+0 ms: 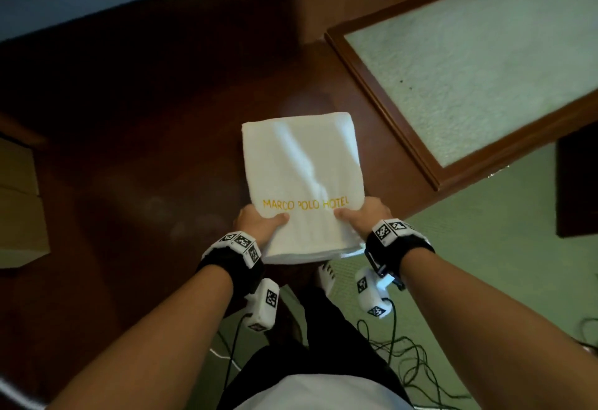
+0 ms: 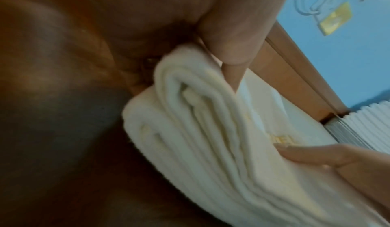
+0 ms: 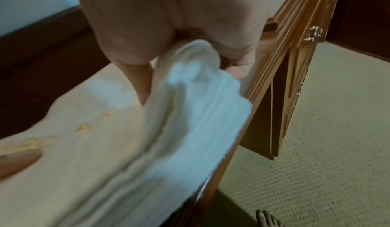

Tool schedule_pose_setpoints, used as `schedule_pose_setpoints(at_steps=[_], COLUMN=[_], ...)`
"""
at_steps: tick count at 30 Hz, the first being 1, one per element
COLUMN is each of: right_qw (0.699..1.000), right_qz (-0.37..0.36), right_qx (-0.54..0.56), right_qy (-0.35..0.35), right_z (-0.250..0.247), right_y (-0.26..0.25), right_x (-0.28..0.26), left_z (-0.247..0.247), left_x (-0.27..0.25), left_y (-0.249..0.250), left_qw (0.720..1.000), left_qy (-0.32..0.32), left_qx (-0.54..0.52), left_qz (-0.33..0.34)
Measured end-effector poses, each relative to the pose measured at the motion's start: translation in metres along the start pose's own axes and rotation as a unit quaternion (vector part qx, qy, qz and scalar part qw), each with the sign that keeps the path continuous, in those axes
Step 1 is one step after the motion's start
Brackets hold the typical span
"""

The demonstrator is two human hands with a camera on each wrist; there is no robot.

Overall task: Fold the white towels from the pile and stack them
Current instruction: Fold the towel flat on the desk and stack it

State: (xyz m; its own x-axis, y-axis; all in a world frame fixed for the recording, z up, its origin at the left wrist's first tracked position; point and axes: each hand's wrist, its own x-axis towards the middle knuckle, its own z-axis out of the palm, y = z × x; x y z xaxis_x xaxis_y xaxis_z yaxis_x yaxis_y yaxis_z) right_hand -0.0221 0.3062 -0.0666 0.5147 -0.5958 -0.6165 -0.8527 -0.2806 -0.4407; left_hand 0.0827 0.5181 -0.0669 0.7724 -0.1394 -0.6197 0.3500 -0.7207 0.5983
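Observation:
A folded white towel point(image 1: 302, 180) with yellow "MARCO POLO HOTEL" lettering lies over the near edge of a dark wooden table point(image 1: 145, 138). My left hand point(image 1: 262, 223) grips its near left corner, thumb on top and fingers underneath. My right hand point(image 1: 362, 215) grips the near right corner the same way. In the left wrist view the towel point(image 2: 211, 139) shows several stacked folded layers under my thumb point(image 2: 230, 35). The right wrist view shows the towel's layered edge point(image 3: 168, 130) pinched by my right hand point(image 3: 168, 47). No pile or stack of other towels is in view.
A wooden-framed panel point(image 1: 479, 60) with a pale textured inset lies at the right of the table. A cardboard box point(image 1: 19, 202) sits at the left edge. Green carpet point(image 1: 501, 264) and loose cables point(image 1: 404, 358) are below, by my legs.

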Motion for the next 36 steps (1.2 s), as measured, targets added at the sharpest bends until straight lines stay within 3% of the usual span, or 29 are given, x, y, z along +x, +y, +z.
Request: schedule_pose_setpoints(at_steps=[7, 16, 23, 36], right_qw=[0.996, 0.971, 0.939, 0.92], right_qz=[-0.012, -0.012, -0.005, 0.0], right_qx=[0.06, 0.141, 0.163, 0.098], right_qy=[0.059, 0.194, 0.303, 0.38], right_z=[-0.051, -0.19, -0.32, -0.583], right_y=[-0.007, 0.034, 0.099, 0.216], right_x=[-0.05, -0.086, -0.074, -0.013], left_z=[-0.001, 0.041, 0.136, 0.341], left_x=[-0.045, -0.11, -0.158, -0.21], left_y=[0.065, 0.206, 0.33, 0.541], left_qw=[0.991, 0.95, 0.924, 0.907], left_qy=[0.059, -0.012, -0.055, -0.099], left_qx=[0.025, 0.074, 0.037, -0.018], left_qz=[0.121, 0.304, 0.376, 0.409])
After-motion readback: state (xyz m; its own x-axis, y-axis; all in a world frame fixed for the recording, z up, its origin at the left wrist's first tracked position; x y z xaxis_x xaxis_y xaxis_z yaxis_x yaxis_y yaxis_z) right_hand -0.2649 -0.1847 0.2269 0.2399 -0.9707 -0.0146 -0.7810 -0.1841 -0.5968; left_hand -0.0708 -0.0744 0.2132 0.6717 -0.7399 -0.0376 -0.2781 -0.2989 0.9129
